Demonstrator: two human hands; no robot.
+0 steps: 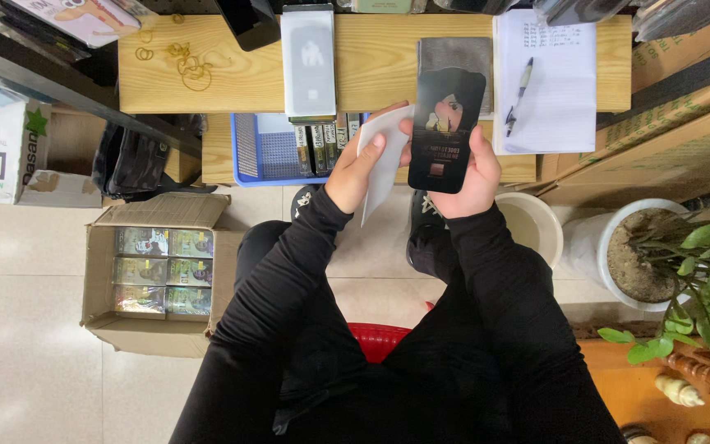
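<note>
Flat black glossy card and white paper sleeve held above the wooden bench (371, 74).

Right hand (470, 168) clamps the card (445, 131); left hand (359, 168) pinches the sleeve (384, 156). Pairing step, seemingly; next needs edges aligned.

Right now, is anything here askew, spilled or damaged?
Nothing looks damaged or spilled. The left hand holds a white sleeve, the right hand a black phone-shaped card. Only small disorder: rubber bands lie scattered on the wooden bench, and the cardboard box on the floor stands open.
</note>
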